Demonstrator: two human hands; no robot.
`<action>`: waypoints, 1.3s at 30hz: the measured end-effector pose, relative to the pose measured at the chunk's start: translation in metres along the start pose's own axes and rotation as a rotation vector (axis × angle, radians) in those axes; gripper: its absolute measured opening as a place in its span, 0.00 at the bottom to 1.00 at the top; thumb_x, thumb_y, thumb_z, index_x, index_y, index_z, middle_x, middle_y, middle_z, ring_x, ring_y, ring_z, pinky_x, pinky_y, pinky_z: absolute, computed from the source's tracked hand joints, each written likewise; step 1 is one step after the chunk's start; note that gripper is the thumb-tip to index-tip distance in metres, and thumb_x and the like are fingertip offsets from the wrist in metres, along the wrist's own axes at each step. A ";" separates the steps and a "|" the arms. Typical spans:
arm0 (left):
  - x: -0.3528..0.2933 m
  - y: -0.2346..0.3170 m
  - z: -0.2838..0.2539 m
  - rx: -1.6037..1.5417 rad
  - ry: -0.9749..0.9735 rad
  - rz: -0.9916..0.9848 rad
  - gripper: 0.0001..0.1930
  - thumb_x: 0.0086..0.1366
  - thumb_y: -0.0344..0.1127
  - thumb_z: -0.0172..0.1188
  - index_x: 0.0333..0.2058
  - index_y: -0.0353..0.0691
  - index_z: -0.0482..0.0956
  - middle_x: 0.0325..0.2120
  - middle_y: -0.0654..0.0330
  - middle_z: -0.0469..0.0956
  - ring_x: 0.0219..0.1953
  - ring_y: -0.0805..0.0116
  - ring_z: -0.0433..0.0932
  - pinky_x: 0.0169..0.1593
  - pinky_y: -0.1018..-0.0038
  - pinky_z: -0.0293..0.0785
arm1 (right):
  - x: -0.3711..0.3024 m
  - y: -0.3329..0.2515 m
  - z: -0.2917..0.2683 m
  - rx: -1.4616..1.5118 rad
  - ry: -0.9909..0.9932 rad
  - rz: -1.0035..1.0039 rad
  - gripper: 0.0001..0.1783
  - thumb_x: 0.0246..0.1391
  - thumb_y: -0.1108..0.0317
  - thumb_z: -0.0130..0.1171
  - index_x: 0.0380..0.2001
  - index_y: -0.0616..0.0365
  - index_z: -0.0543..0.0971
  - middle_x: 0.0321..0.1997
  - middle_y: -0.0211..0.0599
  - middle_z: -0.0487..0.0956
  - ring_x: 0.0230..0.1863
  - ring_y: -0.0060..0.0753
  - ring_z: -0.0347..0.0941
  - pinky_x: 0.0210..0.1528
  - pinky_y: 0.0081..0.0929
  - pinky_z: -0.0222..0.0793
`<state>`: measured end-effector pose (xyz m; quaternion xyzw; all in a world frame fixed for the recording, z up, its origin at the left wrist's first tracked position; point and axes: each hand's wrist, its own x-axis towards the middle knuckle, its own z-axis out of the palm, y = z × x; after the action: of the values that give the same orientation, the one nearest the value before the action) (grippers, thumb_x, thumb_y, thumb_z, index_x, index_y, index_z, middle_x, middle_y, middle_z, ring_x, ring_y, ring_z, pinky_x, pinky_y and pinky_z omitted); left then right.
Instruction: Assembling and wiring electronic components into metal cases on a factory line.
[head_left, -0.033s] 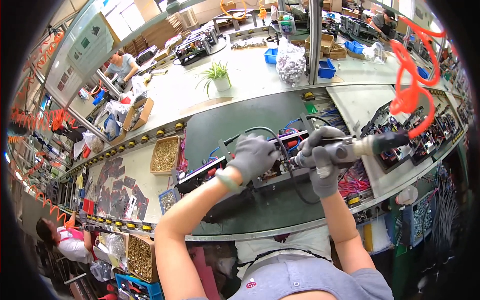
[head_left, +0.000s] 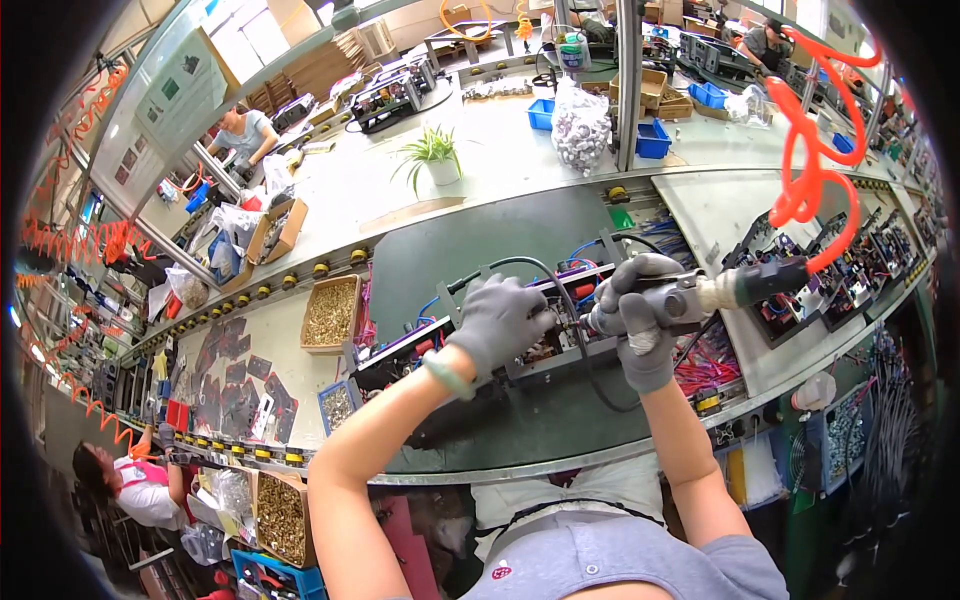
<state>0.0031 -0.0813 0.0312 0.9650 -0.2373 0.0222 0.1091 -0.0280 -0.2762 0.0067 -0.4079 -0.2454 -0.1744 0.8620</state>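
A pneumatic screwdriver [head_left: 675,302] with a metal body lies nearly level in my right hand [head_left: 645,345], whose gloved fingers wrap round it. Its nose points left, over an open electronics chassis [head_left: 405,350] with a black frame, red parts and coloured wires. My left hand [head_left: 495,322], also in a grey glove, is over the middle of that chassis with its fingers curled; what they hold, if anything, is hidden. A thick black cable [head_left: 550,268] arches between the hands. Beneath the chassis spreads a dark green work surface [head_left: 480,228].
An orange coiled air hose [head_left: 795,190] hangs at the right and runs to the tool. Left of the chassis stand a carton of brass fasteners [head_left: 330,312] and a small blue bin [head_left: 338,405]. More circuit assemblies [head_left: 800,285] lie at right. A potted plant [head_left: 440,165] stands behind.
My left hand has shifted slightly left and down over the chassis. The tool's rear end and the orange hose have swung a little left; my right hand keeps its grip.
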 end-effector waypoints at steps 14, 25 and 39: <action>-0.036 -0.004 0.031 0.038 0.199 -0.091 0.13 0.56 0.46 0.63 0.38 0.50 0.83 0.35 0.60 0.82 0.44 0.54 0.76 0.54 0.57 0.63 | 0.017 0.014 -0.001 -0.139 0.028 -0.049 0.24 0.50 0.65 0.74 0.45 0.58 0.73 0.35 0.33 0.76 0.30 0.24 0.72 0.26 0.20 0.70; -0.045 0.008 0.028 0.181 0.280 -0.045 0.17 0.58 0.44 0.62 0.47 0.54 0.82 0.33 0.61 0.79 0.46 0.57 0.72 0.57 0.55 0.59 | 0.021 0.024 -0.010 0.026 -0.014 0.090 0.24 0.52 0.72 0.71 0.50 0.56 0.72 0.39 0.33 0.77 0.33 0.23 0.75 0.28 0.19 0.75; -0.026 0.019 0.025 0.223 0.172 -0.102 0.13 0.50 0.41 0.63 0.35 0.44 0.84 0.30 0.57 0.83 0.43 0.55 0.77 0.59 0.56 0.61 | 0.025 0.032 -0.017 0.054 0.048 0.074 0.24 0.55 0.76 0.67 0.53 0.54 0.71 0.42 0.32 0.77 0.32 0.20 0.75 0.28 0.16 0.72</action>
<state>-0.0285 -0.0914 0.0086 0.9765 -0.1736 0.1254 0.0223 0.0132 -0.2729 -0.0077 -0.3890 -0.2143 -0.1456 0.8841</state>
